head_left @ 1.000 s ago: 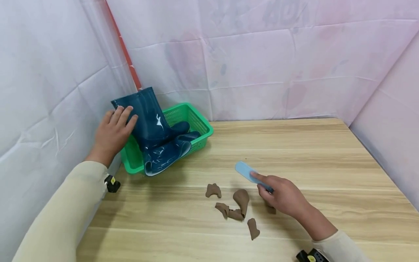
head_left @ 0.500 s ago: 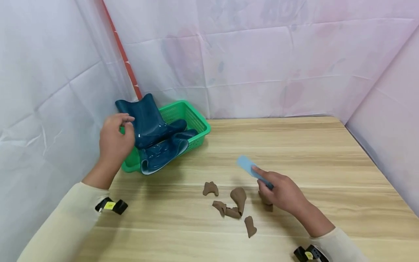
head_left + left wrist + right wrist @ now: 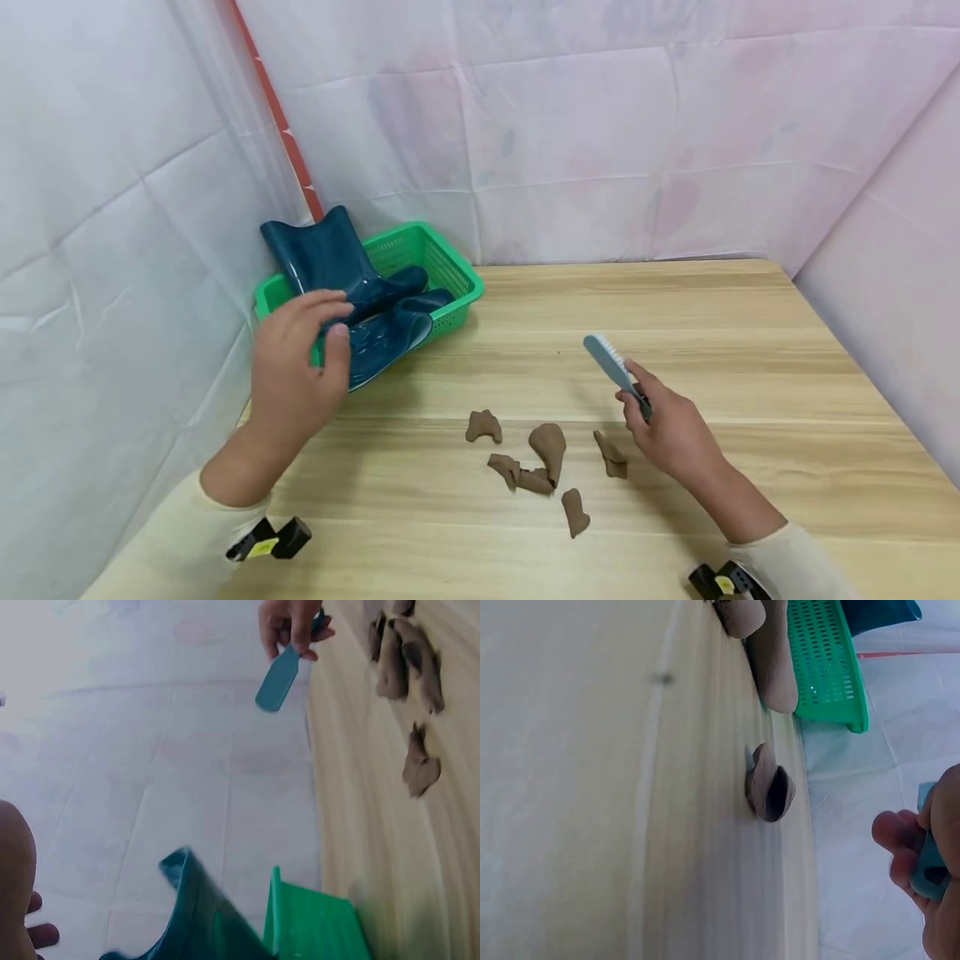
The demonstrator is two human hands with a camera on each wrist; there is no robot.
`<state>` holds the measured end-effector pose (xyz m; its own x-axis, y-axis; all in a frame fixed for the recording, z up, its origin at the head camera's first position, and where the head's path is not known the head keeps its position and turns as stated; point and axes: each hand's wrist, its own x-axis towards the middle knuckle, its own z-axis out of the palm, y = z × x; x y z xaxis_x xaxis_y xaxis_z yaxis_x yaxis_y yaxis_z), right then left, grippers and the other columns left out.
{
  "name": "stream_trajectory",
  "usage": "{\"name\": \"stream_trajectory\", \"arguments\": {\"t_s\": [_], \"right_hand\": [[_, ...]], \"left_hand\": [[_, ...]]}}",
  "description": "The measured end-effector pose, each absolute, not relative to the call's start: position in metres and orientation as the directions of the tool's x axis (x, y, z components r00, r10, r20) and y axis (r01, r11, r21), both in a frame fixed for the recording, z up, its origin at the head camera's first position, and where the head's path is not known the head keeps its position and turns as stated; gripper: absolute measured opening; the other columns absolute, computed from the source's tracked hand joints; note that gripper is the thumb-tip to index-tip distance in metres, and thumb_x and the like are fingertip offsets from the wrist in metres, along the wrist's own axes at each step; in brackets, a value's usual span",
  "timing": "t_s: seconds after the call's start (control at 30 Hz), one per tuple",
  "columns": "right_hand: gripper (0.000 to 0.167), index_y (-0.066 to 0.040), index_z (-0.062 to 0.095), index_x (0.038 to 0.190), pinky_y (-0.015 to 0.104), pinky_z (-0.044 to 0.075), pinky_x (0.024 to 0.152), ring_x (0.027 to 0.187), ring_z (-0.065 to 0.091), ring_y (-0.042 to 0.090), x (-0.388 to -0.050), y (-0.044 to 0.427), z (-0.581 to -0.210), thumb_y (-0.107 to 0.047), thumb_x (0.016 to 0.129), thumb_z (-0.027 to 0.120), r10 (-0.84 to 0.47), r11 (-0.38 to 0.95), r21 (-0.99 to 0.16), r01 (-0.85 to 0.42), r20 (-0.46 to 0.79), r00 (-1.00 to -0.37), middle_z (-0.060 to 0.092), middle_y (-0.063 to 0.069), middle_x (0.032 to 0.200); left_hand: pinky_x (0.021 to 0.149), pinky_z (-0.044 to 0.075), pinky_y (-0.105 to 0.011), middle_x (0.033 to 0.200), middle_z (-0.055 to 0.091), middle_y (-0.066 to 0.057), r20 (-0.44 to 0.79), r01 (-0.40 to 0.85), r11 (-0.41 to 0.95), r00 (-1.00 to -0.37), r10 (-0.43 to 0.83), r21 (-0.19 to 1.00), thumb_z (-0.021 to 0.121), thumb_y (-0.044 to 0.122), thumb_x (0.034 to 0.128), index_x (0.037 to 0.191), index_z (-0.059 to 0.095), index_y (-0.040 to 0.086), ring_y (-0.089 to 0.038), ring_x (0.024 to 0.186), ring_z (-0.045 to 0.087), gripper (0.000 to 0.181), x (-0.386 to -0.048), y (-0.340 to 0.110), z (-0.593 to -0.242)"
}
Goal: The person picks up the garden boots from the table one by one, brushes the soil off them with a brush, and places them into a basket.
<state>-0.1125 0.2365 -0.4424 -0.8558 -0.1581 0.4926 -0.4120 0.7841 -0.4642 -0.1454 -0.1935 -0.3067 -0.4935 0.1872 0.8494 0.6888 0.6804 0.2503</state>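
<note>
My right hand (image 3: 675, 433) grips the handle of a light blue brush (image 3: 606, 360) over the table, its white bristles facing away to the right. In the right wrist view the curled fingers wrap the brush handle (image 3: 930, 871). My left hand (image 3: 296, 367) hovers in front of the green basket with bent, relaxed fingers, holding nothing. Two shiny dark blue rubber boots lie in the basket: the rear boot (image 3: 322, 250) leans up at the back left, and the front boot (image 3: 386, 340) hangs over the near rim. The left hand hides part of the front boot.
The green perforated basket (image 3: 459, 292) stands at the table's back left corner. Several brown curled pieces (image 3: 549, 446), material unclear, lie mid-table between the hands. One brown piece (image 3: 611, 457) is beside the right hand. White cloth walls (image 3: 570, 150) enclose the wooden table (image 3: 787, 375).
My left hand has left the rear boot and come nearer and to the right. That boot has sunk slightly. The brush has turned in my right hand, bringing its bristles into view.
</note>
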Motion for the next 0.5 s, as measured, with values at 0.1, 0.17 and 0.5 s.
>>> {"name": "stream_trajectory", "arguments": {"t_s": [0.1, 0.17, 0.5], "right_hand": [[0.052, 0.000, 0.050, 0.146, 0.024, 0.039, 0.043, 0.057, 0.050, 0.009, -0.112, 0.241, -0.442, 0.002, 0.096, 0.064, -0.100, 0.788, -0.499, -0.361, 0.476, -0.874, 0.074, 0.015, 0.097], [0.050, -0.003, 0.052, 0.146, 0.025, 0.036, 0.042, 0.054, 0.046, 0.008, -0.112, 0.244, -0.442, 0.000, 0.097, 0.063, -0.061, 0.791, -0.518, -0.325, 0.462, -0.885, 0.073, 0.013, 0.097], [0.049, -0.001, 0.052, 0.147, 0.028, 0.032, 0.047, 0.058, 0.043, 0.014, -0.107, 0.258, -0.442, -0.021, 0.104, 0.063, 0.012, 0.843, -0.497, -0.206, 0.400, -0.917, 0.064, 0.009, 0.089]], "left_hand": [[0.092, 0.047, -0.053, 0.114, 0.072, -0.019, 0.891, 0.762, 0.634, -0.373, 0.260, 0.134, 0.055, 0.016, 0.0996, 0.103, 0.074, -0.004, -0.039, 0.107, 0.065, 0.027, -0.139, -0.179, -0.314], [0.092, 0.047, -0.052, 0.113, 0.072, -0.019, 0.899, 0.789, 0.607, -0.331, 0.287, 0.097, 0.054, 0.019, 0.1030, 0.102, 0.074, -0.003, -0.040, 0.106, 0.065, 0.030, -0.133, -0.170, -0.320], [0.089, 0.054, -0.044, 0.113, 0.069, -0.015, 0.863, 0.895, 0.446, -0.211, 0.459, -0.019, 0.049, 0.011, 0.1006, 0.101, 0.072, 0.002, -0.033, 0.103, 0.067, 0.025, -0.113, -0.138, -0.362]]}}
